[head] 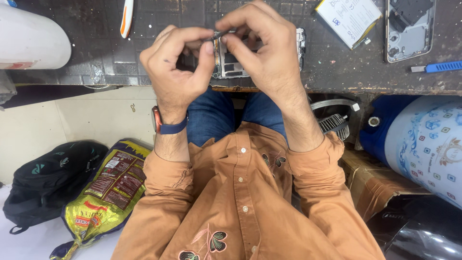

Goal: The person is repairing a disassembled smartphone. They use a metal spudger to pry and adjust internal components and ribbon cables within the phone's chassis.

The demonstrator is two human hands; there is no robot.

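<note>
At far left a black backpack (48,180) and a yellow snack bag (108,192) are lying on the floor; above the dark tabletop (96,43) your left hand (175,72), blue watch strap on the wrist, is curling its grip, thumb and forefinger pressed onto one end of a small dark part (217,34); your right hand (262,48) is pinching the other end; an opened phone (231,60) is lying just beneath; further right a battery (349,19), a phone back cover (409,29) and a blue tool (440,66) are resting.

I note both hands (221,58) over opened phone (231,60) on bench (96,48) — battery (349,19), back cover (409,29) at right, backpack (48,180) below left.
</note>
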